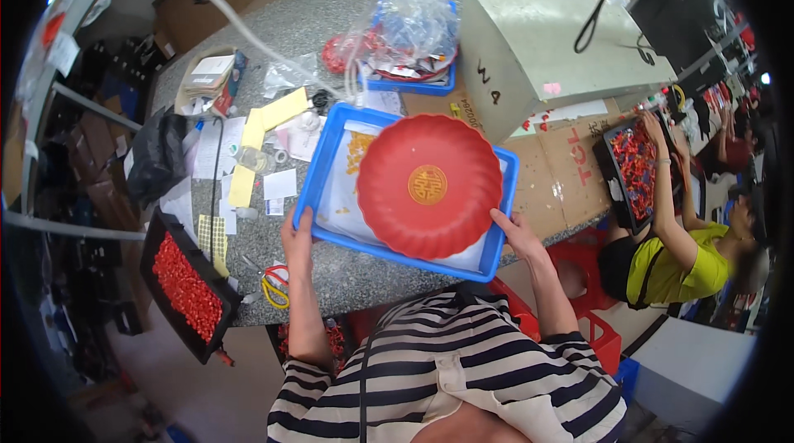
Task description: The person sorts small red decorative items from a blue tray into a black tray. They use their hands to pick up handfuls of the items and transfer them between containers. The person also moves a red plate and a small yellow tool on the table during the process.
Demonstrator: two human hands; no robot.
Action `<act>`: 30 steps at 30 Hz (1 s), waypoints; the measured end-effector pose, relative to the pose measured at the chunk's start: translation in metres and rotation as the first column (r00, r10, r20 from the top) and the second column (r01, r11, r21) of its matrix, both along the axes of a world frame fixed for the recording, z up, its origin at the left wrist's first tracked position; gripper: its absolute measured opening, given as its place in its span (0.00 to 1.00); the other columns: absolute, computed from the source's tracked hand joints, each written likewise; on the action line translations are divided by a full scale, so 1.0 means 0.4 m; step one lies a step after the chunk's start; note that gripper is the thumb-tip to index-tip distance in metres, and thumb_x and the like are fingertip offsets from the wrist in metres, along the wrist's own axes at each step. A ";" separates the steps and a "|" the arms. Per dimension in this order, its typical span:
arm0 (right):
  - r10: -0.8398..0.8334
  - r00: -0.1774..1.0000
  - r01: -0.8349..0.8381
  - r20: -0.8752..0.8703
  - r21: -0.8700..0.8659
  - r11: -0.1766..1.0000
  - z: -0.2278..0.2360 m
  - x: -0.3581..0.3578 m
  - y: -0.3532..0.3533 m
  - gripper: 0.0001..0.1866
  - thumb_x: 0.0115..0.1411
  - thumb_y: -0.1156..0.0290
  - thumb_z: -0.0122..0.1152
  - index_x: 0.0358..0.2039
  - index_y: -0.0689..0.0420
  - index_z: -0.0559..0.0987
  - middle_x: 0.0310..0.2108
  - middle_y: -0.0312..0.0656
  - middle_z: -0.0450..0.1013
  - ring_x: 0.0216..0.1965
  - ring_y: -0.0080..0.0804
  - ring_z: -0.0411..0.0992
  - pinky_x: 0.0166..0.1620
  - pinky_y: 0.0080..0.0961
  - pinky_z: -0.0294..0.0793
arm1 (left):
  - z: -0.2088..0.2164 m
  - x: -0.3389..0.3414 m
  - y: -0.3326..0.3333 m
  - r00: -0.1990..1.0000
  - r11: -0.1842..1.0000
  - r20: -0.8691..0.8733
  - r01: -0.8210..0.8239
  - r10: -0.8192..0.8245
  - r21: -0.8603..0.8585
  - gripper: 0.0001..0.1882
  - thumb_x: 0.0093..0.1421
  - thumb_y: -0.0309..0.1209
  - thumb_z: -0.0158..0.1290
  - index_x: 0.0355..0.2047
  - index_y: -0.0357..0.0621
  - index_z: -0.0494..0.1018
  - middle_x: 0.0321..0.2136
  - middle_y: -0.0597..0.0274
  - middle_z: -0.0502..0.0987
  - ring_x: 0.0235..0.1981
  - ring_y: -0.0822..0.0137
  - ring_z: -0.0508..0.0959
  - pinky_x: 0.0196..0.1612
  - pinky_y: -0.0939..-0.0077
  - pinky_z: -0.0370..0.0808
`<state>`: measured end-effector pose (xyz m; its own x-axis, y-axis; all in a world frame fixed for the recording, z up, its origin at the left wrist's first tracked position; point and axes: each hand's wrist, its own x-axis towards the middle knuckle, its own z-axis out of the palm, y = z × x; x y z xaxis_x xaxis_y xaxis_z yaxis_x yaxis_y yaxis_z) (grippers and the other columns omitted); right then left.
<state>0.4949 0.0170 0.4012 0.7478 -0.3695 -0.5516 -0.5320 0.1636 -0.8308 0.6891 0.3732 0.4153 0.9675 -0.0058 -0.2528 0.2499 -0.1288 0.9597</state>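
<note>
My left hand (pixel 297 238) is closed on the near left corner of a blue plastic tray (pixel 389 256), thumb over the rim. My right hand (pixel 518 234) grips the tray's right side, its thumb close to a red plate; whether it touches the plate I cannot tell. The round red plate (pixel 463 149) has a scalloped edge and a gold round emblem in its middle. It lies tilted across the tray, covering much of the inside. White lining and small yellow-orange pieces (pixel 358 149) show at the tray's left.
A black bin of red pieces (pixel 186 286) stands at the left edge, near yellow-handled scissors (pixel 275 286). A pale metal machine (pixel 554 46) and a cardboard sheet (pixel 546 170) lie right. Behind sits a plastic-covered blue tray (pixel 413 86). A co-worker (pixel 674 253) handles a black bin (pixel 622 178).
</note>
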 end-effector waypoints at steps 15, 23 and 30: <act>-0.200 0.897 0.032 0.393 0.393 0.919 0.068 0.973 0.306 0.18 0.59 0.73 0.43 0.50 0.63 0.60 0.44 0.52 0.67 0.41 0.44 0.72 0.45 0.48 0.75 | -0.025 -0.077 0.018 0.997 0.949 -0.002 -0.076 0.079 -0.307 0.20 0.62 0.36 0.48 0.50 0.37 0.66 0.41 0.60 0.73 0.38 0.71 0.75 0.41 0.78 0.71; -0.393 0.876 0.177 0.279 0.572 0.801 -0.122 1.420 0.529 0.19 0.55 0.77 0.41 0.48 0.69 0.59 0.43 0.57 0.63 0.36 0.49 0.71 0.39 0.52 0.77 | -0.158 -0.366 0.010 0.974 0.973 -0.173 -0.174 0.147 -0.151 0.14 0.61 0.31 0.47 0.44 0.36 0.71 0.39 0.58 0.75 0.40 0.72 0.74 0.42 0.80 0.70; -0.067 0.934 -0.131 0.350 0.512 0.849 -0.379 1.643 0.508 0.19 0.57 0.69 0.48 0.49 0.61 0.67 0.46 0.51 0.68 0.49 0.47 0.65 0.49 0.49 0.71 | -0.168 -0.501 0.028 0.852 0.910 -0.362 -0.413 0.378 -0.022 0.13 0.60 0.32 0.48 0.42 0.39 0.72 0.32 0.57 0.74 0.30 0.70 0.74 0.33 0.79 0.69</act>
